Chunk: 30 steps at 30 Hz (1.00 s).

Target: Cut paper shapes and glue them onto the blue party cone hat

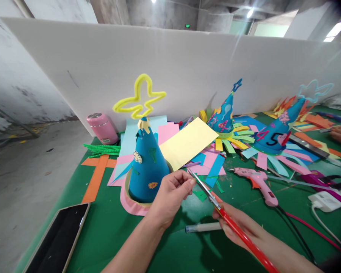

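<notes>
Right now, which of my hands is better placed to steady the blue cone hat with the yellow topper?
Probably your left hand: it is close beside the yellow-topped blue hat, though its fingers are pinched together. Your right hand is farther off, holding red-handled scissors.

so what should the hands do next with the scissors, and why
Perhaps ease the left hand back a little before any cut: its fingertips look very close to the blades of the scissors in the right hand. What the left hand holds, if anything, I can't make out.
</notes>
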Available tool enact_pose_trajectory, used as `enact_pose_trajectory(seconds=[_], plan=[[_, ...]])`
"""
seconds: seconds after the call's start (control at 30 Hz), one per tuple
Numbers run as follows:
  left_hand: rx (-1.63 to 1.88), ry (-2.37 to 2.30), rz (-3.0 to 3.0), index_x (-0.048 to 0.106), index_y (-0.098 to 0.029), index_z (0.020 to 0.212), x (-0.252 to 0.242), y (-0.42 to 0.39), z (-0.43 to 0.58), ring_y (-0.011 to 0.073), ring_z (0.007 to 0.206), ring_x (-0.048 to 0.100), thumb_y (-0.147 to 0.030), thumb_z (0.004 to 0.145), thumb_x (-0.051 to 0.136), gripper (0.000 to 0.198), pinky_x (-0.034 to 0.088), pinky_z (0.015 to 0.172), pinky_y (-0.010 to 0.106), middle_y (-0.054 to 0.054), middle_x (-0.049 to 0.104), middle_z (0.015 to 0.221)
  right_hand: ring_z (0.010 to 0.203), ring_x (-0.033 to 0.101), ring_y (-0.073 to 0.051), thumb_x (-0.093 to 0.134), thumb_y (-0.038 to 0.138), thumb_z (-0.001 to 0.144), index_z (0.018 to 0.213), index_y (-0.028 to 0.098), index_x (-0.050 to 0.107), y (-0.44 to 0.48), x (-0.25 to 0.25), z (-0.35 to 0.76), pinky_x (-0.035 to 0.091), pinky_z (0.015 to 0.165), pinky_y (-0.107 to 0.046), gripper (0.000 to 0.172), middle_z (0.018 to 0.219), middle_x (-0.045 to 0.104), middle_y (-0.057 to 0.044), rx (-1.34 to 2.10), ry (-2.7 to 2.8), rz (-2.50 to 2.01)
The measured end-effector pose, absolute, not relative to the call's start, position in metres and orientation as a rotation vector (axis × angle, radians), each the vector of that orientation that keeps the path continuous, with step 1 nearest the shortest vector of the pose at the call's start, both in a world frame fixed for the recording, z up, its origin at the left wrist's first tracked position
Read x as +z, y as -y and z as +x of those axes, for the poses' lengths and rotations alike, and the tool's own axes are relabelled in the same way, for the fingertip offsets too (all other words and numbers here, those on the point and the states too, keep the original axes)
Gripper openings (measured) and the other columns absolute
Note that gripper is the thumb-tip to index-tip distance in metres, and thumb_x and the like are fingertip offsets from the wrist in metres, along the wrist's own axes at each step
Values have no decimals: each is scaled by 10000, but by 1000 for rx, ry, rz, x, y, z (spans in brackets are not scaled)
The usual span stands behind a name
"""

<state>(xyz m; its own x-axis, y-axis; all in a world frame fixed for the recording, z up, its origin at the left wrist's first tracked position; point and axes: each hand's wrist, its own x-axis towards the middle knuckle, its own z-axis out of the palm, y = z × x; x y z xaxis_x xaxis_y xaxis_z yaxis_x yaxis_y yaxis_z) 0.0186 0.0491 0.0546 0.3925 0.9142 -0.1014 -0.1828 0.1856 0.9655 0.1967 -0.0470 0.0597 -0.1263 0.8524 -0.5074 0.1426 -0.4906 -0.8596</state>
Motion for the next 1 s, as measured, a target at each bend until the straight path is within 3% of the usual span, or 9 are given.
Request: enact_pose_trajectory(seconds=[0.3, 0.5, 0.7, 1.0], plan=[[907, -830, 1059, 564, -138, 650, 55, -50, 19, 62, 506, 380, -276, 729, 631, 173, 272, 470, 178, -23, 478, 549, 1156, 458, -270, 615, 534, 673, 1178, 258, 537, 46, 60, 195, 321, 990, -411, 581, 1191, 559, -64, 1636, 1071, -1609], [958, -856, 1099, 546, -136, 654, 55, -48, 23, 59, 505, 372, -255, 755, 602, 166, 280, 468, 175, -25, 476, 557, 1058, 533, -242, 601, 539, 683, 1116, 227, 576, 45, 55, 196, 404, 935, -355, 535, 1069, 617, -63, 1609, 1116, -1596], [987, -847, 1132, 533, -141, 654, 55, -46, 24, 64, 526, 360, -253, 765, 591, 168, 273, 477, 179, -33, 453, 569, 804, 620, -210, 588, 501, 710, 969, 215, 625, 44, 50, 194, 537, 697, -264, 388, 825, 660, -49, 1476, 1259, -1553], [975, -791, 1215, 534, -142, 644, 58, -45, 20, 71, 555, 366, -271, 767, 596, 189, 287, 498, 189, -24, 454, 603, 577, 606, -176, 555, 435, 745, 857, 243, 632, 45, 50, 194, 528, 484, -226, 235, 626, 627, -29, 1375, 1431, -1502]])
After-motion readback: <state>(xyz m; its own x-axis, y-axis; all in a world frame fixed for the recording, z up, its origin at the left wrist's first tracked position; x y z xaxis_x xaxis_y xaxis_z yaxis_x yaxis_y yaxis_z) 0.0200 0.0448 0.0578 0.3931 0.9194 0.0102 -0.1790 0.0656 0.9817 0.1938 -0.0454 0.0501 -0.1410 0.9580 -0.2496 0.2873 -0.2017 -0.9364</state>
